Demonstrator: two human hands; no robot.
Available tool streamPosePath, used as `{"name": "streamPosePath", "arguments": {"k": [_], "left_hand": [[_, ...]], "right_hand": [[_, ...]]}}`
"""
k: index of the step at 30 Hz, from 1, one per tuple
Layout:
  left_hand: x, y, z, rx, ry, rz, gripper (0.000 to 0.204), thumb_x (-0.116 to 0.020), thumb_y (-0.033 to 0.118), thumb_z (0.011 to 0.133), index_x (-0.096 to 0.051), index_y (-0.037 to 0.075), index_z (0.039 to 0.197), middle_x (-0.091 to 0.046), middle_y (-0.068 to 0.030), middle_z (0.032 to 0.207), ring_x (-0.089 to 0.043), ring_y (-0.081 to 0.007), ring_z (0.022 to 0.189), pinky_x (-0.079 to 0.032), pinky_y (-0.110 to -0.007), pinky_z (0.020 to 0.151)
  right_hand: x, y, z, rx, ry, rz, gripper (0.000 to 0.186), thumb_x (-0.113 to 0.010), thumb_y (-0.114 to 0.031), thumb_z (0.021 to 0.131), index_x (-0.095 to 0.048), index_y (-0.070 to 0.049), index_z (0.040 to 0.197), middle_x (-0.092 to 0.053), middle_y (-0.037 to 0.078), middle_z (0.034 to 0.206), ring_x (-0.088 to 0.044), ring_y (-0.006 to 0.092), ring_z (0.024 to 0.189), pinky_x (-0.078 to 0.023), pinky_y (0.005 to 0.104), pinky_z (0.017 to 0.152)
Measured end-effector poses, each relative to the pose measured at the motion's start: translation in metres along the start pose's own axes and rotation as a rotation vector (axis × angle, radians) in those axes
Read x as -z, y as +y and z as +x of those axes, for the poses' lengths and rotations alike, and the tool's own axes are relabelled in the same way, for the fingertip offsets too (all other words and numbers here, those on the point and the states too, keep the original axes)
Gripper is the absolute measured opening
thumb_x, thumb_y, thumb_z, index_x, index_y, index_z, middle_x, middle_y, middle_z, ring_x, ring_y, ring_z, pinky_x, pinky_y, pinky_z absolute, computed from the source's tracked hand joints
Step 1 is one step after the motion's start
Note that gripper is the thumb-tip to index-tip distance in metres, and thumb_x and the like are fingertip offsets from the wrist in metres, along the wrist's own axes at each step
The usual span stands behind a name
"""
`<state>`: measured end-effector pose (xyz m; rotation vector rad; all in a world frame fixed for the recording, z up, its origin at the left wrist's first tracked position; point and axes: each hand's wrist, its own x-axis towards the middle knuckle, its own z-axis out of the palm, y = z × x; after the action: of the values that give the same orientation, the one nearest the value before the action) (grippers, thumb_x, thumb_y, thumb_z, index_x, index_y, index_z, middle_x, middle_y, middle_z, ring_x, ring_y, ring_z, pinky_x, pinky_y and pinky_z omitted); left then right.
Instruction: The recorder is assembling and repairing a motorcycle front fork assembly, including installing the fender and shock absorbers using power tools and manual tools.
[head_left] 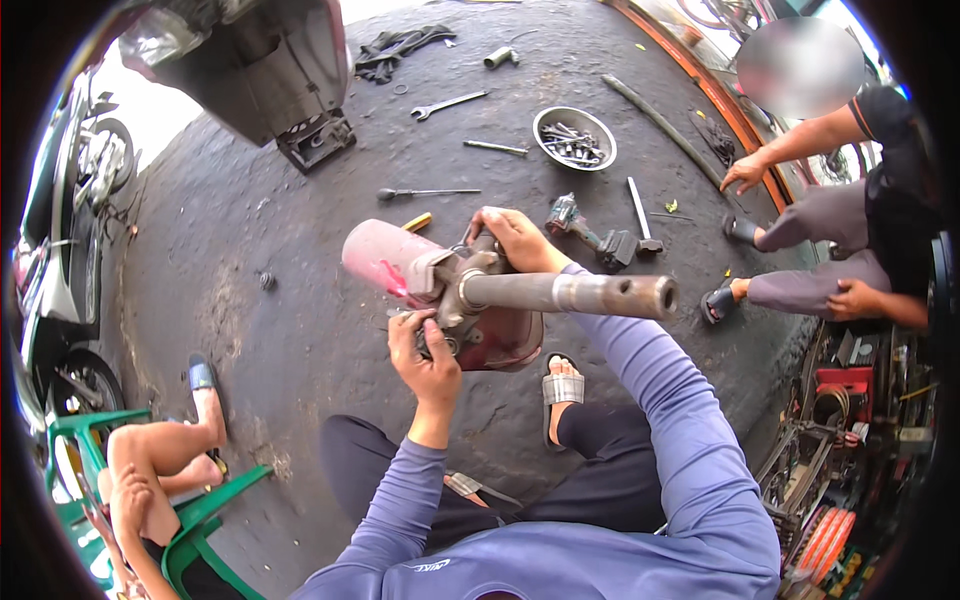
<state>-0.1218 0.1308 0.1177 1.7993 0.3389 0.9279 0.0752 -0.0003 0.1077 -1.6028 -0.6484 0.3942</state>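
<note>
Both my hands hold a motorcycle steering stem point(540, 292) up in front of me, its bare metal tube pointing right. A worn red mudguard is attached to it, with one part point(385, 255) reaching left and another below. My left hand point(425, 360) is closed round the near side of the metal clamp, fingers curled over its edge. On the far side my right hand point(510, 238) grips the clamp, its fingertips partly hidden behind the metal. Just beyond lie a yellow-handled tool point(418, 222) and a cordless impact driver point(590, 232).
On the dark floor lie a screwdriver point(430, 191), a spanner point(450, 104), a hammer point(642, 215), a long pipe point(665, 125) and a metal bowl point(541, 146) of sockets. A scooter's front point(265, 65) overhangs far left. People sit at both sides; a tool rack point(800, 440) stands right.
</note>
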Motion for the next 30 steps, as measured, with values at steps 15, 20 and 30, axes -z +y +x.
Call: {"name": "streamPosePath", "arguments": {"k": [15, 20, 30], "left_hand": [[-0.019, 0.0, -0.066, 0.007, -0.061, 0.115, 0.014, -0.06, 0.005, 0.086, -0.065, 0.004, 0.099, -0.063, -0.0136, 0.099, -0.058, -0.0316, 0.097, -0.043, -0.041, 0.089], [-0.015, -0.002, -0.067, 0.013, 0.002, 0.107, 0.021, -0.06, 0.005, 0.086, -0.061, -0.001, 0.106, -0.063, -0.0149, 0.1, -0.059, -0.0329, 0.097, -0.045, -0.041, 0.09], [0.041, 0.033, -0.055, -0.294, -0.126, 0.067, 0.019, -0.068, 0.004, 0.078, -0.059, 0.001, 0.095, -0.061, -0.0151, 0.096, -0.058, -0.0325, 0.09, -0.046, -0.04, 0.082]], "right_hand": [[0.024, 0.032, -0.065, -0.011, 0.042, -0.031, 0.049, -0.036, -0.038, 0.107, -0.065, 0.001, 0.097, -0.07, 0.009, 0.096, -0.062, 0.0176, 0.096, -0.045, 0.0334, 0.096], [0.023, 0.037, -0.094, -0.015, 0.141, -0.094, 0.048, -0.04, -0.044, 0.106, -0.061, -0.005, 0.122, -0.066, 0.014, 0.11, -0.059, 0.0213, 0.102, -0.046, 0.0334, 0.091], [0.106, 0.001, -0.277, -0.764, -0.858, -0.92, 0.052, -0.062, -0.049, 0.089, -0.069, -0.003, 0.113, -0.069, 0.021, 0.111, -0.065, 0.0361, 0.107, -0.049, 0.0453, 0.092]]}}
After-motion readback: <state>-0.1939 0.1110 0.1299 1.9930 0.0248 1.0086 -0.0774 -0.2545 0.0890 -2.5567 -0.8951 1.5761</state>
